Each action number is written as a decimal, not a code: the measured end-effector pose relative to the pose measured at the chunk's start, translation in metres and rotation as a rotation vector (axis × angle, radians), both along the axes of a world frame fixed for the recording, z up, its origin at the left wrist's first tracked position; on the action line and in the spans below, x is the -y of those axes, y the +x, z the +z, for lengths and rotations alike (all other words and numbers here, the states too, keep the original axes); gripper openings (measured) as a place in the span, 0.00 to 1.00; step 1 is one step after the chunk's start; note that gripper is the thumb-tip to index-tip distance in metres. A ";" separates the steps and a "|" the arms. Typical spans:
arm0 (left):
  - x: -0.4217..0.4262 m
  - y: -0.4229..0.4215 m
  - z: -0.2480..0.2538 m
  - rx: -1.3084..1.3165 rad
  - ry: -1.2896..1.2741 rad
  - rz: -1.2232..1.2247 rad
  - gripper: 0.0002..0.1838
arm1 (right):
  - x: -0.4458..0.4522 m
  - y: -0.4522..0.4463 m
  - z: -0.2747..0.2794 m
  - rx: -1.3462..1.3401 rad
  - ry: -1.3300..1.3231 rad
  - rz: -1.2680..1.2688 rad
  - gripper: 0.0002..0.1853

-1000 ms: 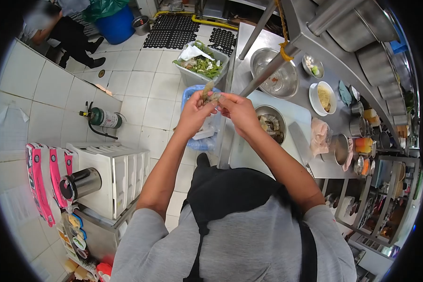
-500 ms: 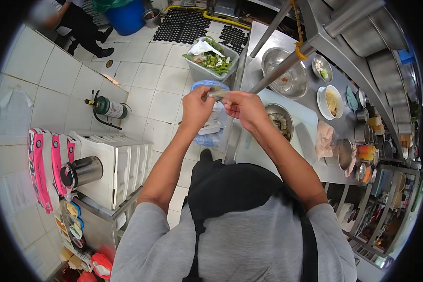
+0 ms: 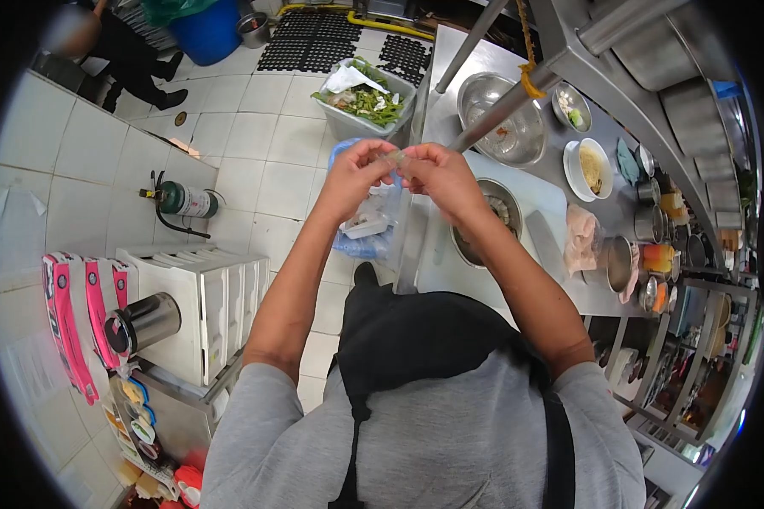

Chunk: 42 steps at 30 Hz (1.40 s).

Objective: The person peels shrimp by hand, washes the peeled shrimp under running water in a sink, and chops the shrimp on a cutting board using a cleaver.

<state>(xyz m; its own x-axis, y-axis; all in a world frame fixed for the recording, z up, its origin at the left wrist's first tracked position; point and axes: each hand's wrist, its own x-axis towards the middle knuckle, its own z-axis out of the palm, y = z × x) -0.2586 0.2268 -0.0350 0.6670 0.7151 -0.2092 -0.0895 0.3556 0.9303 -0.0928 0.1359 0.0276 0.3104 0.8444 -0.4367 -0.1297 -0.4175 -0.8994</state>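
Note:
My left hand (image 3: 354,180) and my right hand (image 3: 440,176) meet in front of me, fingers pinched on a small greyish raw shrimp (image 3: 395,158). Both sets of fingertips hide much of it. Below them hangs a blue plastic bag (image 3: 361,246) with a white container (image 3: 367,226) in it. A steel bowl (image 3: 465,246) of shrimp stands on the white cutting board (image 3: 545,188), partly covered by my right forearm. Beside that bowl lies a broad grey blade (image 3: 545,243).
A large steel bowl (image 3: 526,140) and a white bowl (image 3: 573,174) stand on the steel counter (image 3: 560,144). A grey bin (image 3: 356,125) of green scraps is ahead. A shelf post (image 3: 505,114) slants over the counter. Someone in dark trousers (image 3: 132,64) is at far left.
My hands have drawn closer together around the shrimp, which is now more hidden. The whole view has shifted slightly, so the surroundings sit a little further left.

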 end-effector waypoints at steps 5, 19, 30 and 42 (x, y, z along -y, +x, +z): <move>-0.009 0.009 0.003 0.092 -0.187 -0.040 0.10 | 0.018 0.003 0.005 0.454 0.191 0.124 0.10; 0.046 0.023 0.010 -0.013 -0.302 -0.029 0.03 | 0.090 0.039 0.028 0.586 0.227 0.129 0.12; 0.090 0.047 0.071 0.011 -0.185 -0.152 0.07 | 0.104 0.069 0.053 0.265 0.270 0.172 0.11; 0.058 0.012 0.126 -0.017 -0.085 0.142 0.05 | 0.162 0.117 0.020 0.733 0.296 0.084 0.17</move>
